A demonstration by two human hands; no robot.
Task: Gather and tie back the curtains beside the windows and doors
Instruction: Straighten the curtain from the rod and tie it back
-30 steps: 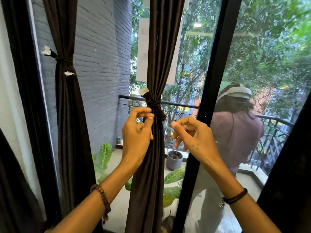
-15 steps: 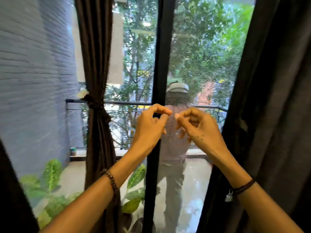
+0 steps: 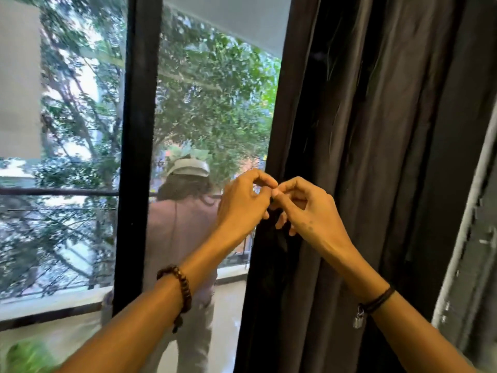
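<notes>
A dark brown curtain [image 3: 363,184] hangs loose down the right side of the glass door, with no tie on it. My left hand [image 3: 242,208] and my right hand [image 3: 309,211] meet in front of the curtain's left edge at chest height. Both have curled fingers, and their thumb and forefinger tips touch each other. I see nothing held between the fingers. Whether any fabric is pinched is hidden behind the hands.
A black door frame post [image 3: 139,157] stands left of the hands. The glass reflects a person [image 3: 185,224]. Beyond it are a balcony railing [image 3: 59,192] and trees. A scuffed grey wall edge [image 3: 473,238] borders the curtain on the right.
The view has swung right, away from the tied curtains, which have left the frame. Both hands moved right from the tied curtain's knot to the loose curtain's edge, fingertips coming together.
</notes>
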